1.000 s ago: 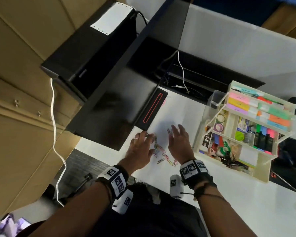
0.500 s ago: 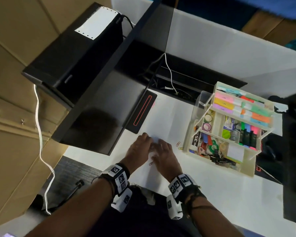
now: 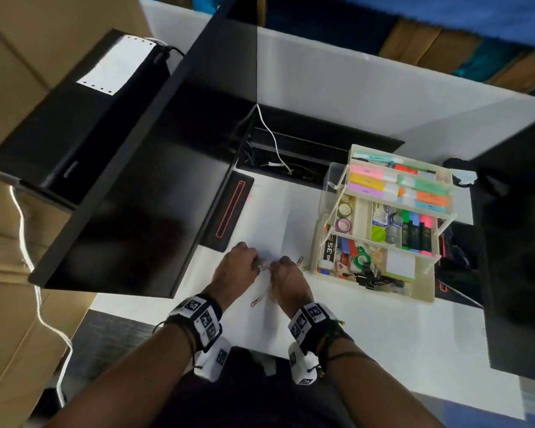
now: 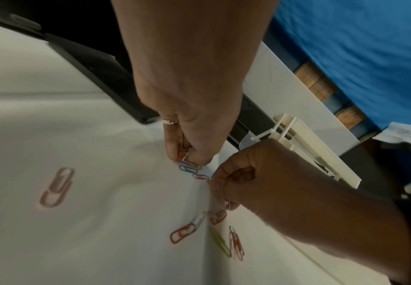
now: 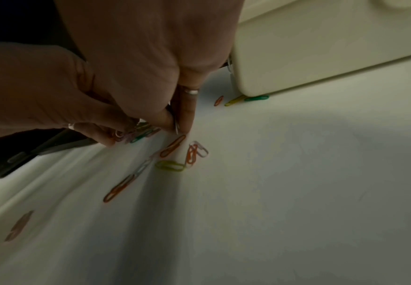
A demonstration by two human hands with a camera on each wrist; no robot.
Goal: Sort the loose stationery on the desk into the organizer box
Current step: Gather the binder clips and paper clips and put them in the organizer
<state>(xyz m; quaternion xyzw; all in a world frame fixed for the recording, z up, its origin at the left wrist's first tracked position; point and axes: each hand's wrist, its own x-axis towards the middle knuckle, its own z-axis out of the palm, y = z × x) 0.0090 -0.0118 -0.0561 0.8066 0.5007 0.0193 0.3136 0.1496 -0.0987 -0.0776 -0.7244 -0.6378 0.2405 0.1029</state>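
Observation:
Coloured paper clips lie loose on the white desk [image 3: 368, 329] in front of me. My left hand [image 3: 255, 265] has its fingers curled down and pinches a small bunch of paper clips [image 5: 136, 133] against the desk. My right hand [image 3: 275, 268], almost touching it, pinches a single pale clip [image 5: 176, 125] between thumb and finger. Several loose clips [image 5: 172, 148] lie just under the right hand, and a pink clip [image 4: 56, 187] lies apart. The cream organizer box [image 3: 420, 291] stands open to the right, its tiers filled with highlighters, tape rolls and binder clips.
Up to three clips [image 5: 234, 100] lie against the box's near wall [image 5: 297, 57]. A black pad with a red outline [image 3: 229, 211] lies beyond the hands. A black monitor [image 3: 130, 211] hangs over the desk's left side, and a dark object [image 3: 519, 242] is at the right.
Both hands went from flat and spread over the clips to curled, side by side, pinching clips. The scattered pile has been drawn in under the fingers.

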